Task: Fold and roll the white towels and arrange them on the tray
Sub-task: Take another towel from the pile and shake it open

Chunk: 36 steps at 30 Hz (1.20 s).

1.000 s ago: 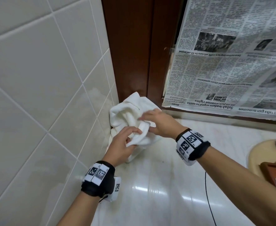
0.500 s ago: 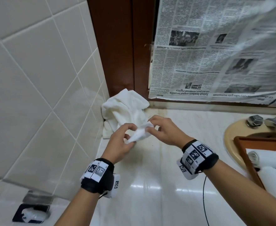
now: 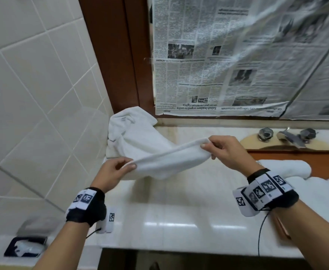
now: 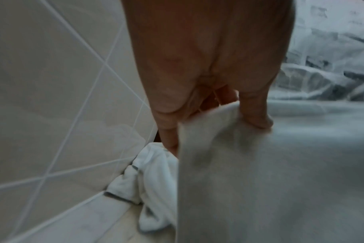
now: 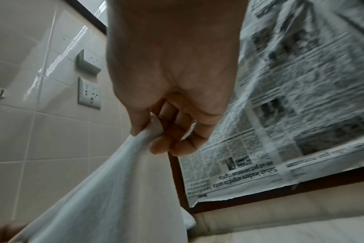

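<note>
A: Towel (image 3: 167,158) status? Where's it at?

B: Held up above the surface (image 3: 179,211), stretched betw. both hands. Left hand (image 3: 113,170) pinches one end, thumb + fingers curled on the hem. Right hand (image 3: 224,151) pinches the other end, a bit higher & further back. Cloth sags in the middle, lower part hangs down toward the surface.

A: Wrist cams agree?

B: Yep. Left wrist view: left hand (image 4: 208,65) w/ towel (image 4: 260,180) edge caught betw. thumb and fingers, cloth fills the frame, blurry. Right wrist view: right hand (image 5: 172,82) nips a bunched corner of the towel (image 5: 106,197) betw. thumb + fingertips.

A: Other towels?

B: Crumpled pile (image 3: 132,131) in the back-left corner, against the tiled wall (image 3: 33,94) & the wood frame (image 3: 111,55). Rolled towels (image 3: 288,168) lie on the tray (image 3: 296,155) at right, over the sink (image 3: 251,142) area; tray only partly in view.

A: Anything else?

B: Newspaper (image 3: 228,65) covers the mirror behind. Tap (image 3: 290,136) at far right. Wall socket (image 5: 89,92) shows in right wrist view.
</note>
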Tool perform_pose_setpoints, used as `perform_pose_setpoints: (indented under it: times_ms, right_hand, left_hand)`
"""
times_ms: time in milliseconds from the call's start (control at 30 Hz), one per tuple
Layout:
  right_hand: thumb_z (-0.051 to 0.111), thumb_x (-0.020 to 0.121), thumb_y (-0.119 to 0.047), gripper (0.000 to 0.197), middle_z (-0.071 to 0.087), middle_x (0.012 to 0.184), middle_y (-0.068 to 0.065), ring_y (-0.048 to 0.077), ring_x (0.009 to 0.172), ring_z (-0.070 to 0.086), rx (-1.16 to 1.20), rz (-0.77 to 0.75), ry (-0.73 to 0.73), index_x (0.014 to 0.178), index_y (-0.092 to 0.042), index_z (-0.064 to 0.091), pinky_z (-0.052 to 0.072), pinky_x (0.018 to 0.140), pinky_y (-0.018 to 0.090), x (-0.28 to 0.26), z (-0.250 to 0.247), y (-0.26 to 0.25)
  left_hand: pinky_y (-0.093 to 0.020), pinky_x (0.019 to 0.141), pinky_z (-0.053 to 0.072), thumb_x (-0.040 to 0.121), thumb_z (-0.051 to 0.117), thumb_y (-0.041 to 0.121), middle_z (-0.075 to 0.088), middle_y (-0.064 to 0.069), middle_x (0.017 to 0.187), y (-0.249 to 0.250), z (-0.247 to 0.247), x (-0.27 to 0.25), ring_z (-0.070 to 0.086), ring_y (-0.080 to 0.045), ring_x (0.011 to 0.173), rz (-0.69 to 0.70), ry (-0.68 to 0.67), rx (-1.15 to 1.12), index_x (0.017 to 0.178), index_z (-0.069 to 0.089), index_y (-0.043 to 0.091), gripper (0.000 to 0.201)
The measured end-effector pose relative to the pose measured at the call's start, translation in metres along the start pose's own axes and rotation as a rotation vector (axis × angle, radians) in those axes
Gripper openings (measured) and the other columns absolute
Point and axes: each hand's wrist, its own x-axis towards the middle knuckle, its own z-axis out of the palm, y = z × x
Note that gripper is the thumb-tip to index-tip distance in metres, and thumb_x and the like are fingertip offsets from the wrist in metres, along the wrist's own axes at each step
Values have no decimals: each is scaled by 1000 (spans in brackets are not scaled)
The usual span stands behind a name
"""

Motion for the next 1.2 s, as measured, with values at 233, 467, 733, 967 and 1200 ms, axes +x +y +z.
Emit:
perform_pose_setpoints:
  times_ms: [233,467,733,967,1200]
  right_hand:
    - [67,95,-19,12,62,58,9,23,50,54,65,33,69,83,-16,67,43,54,31,-73,-76,-4]
    - [64,95,-15,14,72,76,8,16,61,63,299,59,170,96,-2,68,51,54,25,-103,-101,4]
    - [62,96,-28,14,66,82,-4,14,78,61,-84,222,-21,88,-17,66,45,69,31,-86,12,95]
    - [56,98,-19,24,63,114,3,22,103,57,-22,359,-237,120,-8,61,44,92,33,-65,90,123]
    - [51,100,-30,28,67,116,3,22,105,62,-141,418,-484,126,-22,59,48,92,33,-100,95,121]
  left_hand:
    - [-25,76,46,79,73,44,74,5,90,88,19,-33,63,-5,82,72,17,-28,95,76,19,29]
    - [-16,84,48,79,79,24,74,1,103,120,40,-39,65,-8,95,130,-21,-140,103,75,17,25]
    - [-19,65,43,72,66,52,73,8,79,30,101,-11,68,-13,82,-170,-29,250,76,75,26,29]
    - [-32,75,40,64,33,62,64,-6,90,-4,152,9,58,-28,87,-182,-168,329,85,59,11,61]
    - [-23,66,36,97,57,32,69,-1,95,-13,161,-2,60,-20,89,-189,-440,405,93,64,24,11]
